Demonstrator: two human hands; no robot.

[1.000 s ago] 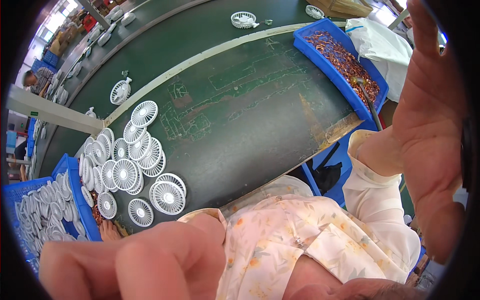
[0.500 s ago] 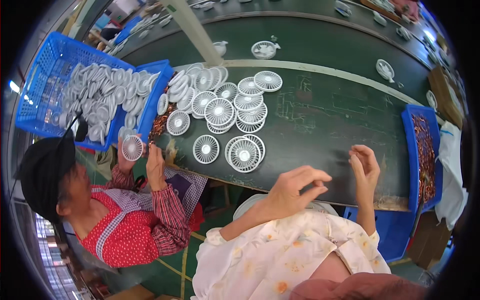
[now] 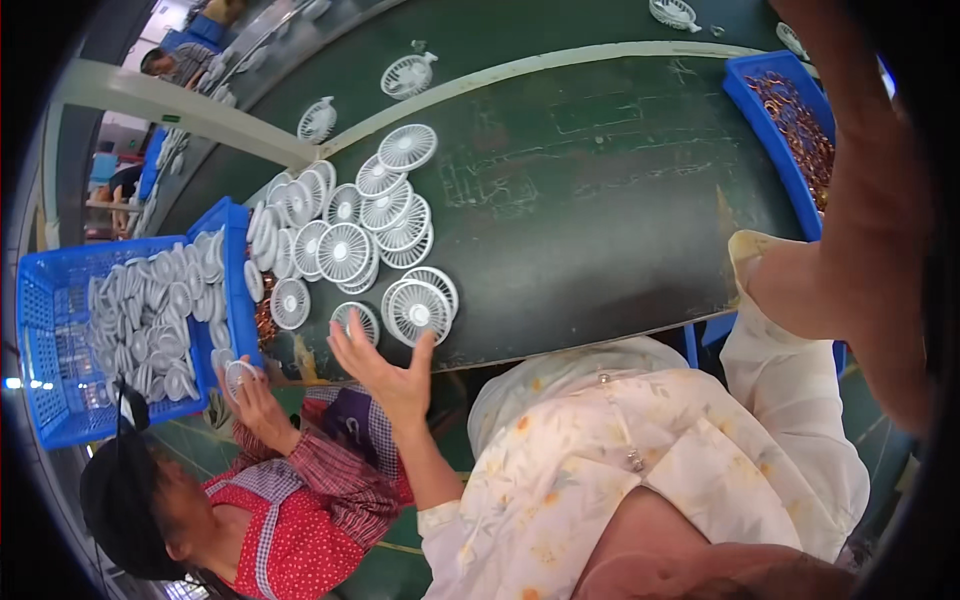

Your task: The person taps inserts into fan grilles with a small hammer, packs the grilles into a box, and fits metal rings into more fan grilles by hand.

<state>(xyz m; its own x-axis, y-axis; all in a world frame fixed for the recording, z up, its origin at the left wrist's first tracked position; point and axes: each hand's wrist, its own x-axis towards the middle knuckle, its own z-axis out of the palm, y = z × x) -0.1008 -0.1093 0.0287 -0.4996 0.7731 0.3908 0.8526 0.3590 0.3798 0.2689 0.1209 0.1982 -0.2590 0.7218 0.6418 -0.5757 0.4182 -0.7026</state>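
Note:
My left hand (image 3: 392,380) is held palm up or sideways at the table's near edge, its fingers spread with nothing visible in them. The fingertips overlap a white round fan grille (image 3: 362,318). Its thumb is by a small stack of fan grilles (image 3: 419,312); whether it touches them I cannot tell. A larger heap of the same grilles (image 3: 343,251) lies just beyond. My right hand (image 3: 880,220) is raised very close to the camera at the right edge, large and blurred. Its fingers are partly cut off, so any hold is hidden.
At the right, a blue tray (image 3: 765,135) holds copper-coloured pieces. A blue crate (image 3: 50,345) of white grilles stands at the left. Beside me a co-worker in red (image 3: 300,530) handles a grille (image 3: 238,378). Fan parts (image 3: 408,76) lie on the green surface beyond the pale rail (image 3: 560,66).
The view has turned, shifting the table leftward and tilting it. My left hand has reached left to the grilles, its fingers spreading. My right hand has risen from the table edge toward the camera.

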